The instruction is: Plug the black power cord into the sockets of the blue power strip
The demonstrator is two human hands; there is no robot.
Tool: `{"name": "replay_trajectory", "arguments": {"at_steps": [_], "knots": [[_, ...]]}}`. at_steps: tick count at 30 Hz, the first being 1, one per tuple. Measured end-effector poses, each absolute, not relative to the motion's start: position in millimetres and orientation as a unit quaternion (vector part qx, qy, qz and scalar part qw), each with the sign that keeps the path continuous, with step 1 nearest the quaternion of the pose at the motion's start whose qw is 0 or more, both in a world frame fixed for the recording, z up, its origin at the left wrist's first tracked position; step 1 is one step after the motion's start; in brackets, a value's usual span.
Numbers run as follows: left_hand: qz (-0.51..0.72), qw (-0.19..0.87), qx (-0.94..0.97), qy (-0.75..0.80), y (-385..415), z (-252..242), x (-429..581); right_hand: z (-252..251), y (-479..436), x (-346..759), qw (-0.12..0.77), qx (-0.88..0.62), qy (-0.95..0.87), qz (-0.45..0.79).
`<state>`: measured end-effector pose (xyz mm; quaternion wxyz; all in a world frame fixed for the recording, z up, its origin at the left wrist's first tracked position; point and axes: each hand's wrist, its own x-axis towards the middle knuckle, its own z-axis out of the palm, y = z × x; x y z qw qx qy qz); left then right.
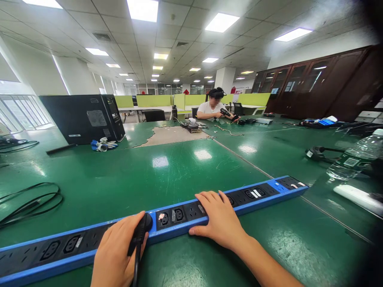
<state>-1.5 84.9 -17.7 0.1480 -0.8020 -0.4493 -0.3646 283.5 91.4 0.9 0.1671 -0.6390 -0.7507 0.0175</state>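
A long blue power strip (176, 229) with black sockets lies slantwise across the green table in front of me. My left hand (119, 247) is closed around a black plug (143, 231), held against the strip's face left of the middle. Whether its pins are inside a socket is hidden. The plug's black cord runs down from it toward the bottom edge. Right of this, my right hand (220, 217) lies over the strip, thumb on the near side and fingers across the sockets, gripping it.
A black computer case (86, 119) stands back left, with blue-and-white gloves (104, 144) beside it. Coiled black cable (32, 203) lies left. A plastic bottle (356, 155) and a white bar (357, 199) are right. Across the table (191, 167) sits a person (211, 107) holding a black tool.
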Motion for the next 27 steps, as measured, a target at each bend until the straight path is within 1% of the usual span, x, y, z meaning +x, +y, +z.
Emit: {"name": "replay_trajectory", "arguments": {"at_steps": [27], "knots": [[-0.358,0.150,-0.807,-0.446,84.5,-19.7,-3.8,3.7,92.2,282.9,0.151,-0.647,-0.747,0.039]]}}
